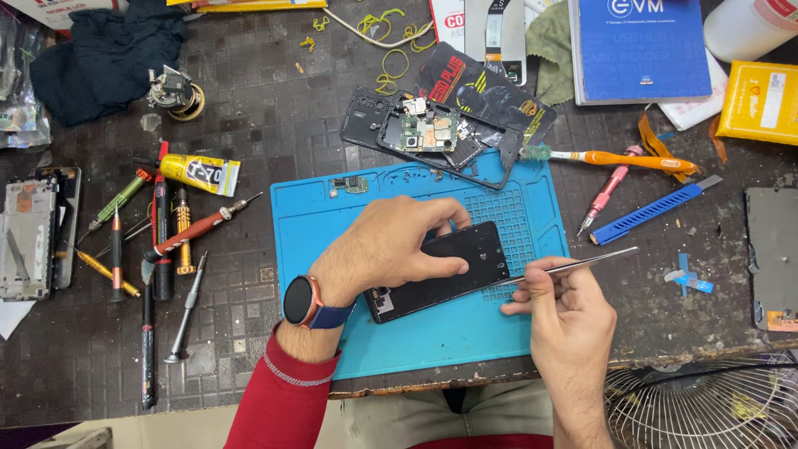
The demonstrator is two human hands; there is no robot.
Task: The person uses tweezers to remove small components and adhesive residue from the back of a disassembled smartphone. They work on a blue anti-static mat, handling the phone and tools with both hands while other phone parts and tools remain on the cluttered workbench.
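Observation:
My left hand [391, 245] grips a black phone body [470, 258] and presses it flat on a blue work mat [316, 224]. A round black watch sits on that wrist, above a red sleeve. My right hand [569, 320] holds metal tweezers [582, 263], their tips touching the phone's right edge. Behind the mat lies an opened phone frame with a green circuit board [428, 131] and a black back cover [366, 116]. A small green board piece [349, 185] rests on the mat's upper left.
Several screwdrivers [166, 241] and a yellow glue tube [199, 173] lie left of the mat. An orange toothbrush [623, 158], a pink tool and a blue cutter [644, 214] lie right. A blue box [640, 46], dark cloth [104, 54] and fan grille [706, 407] surround the bench.

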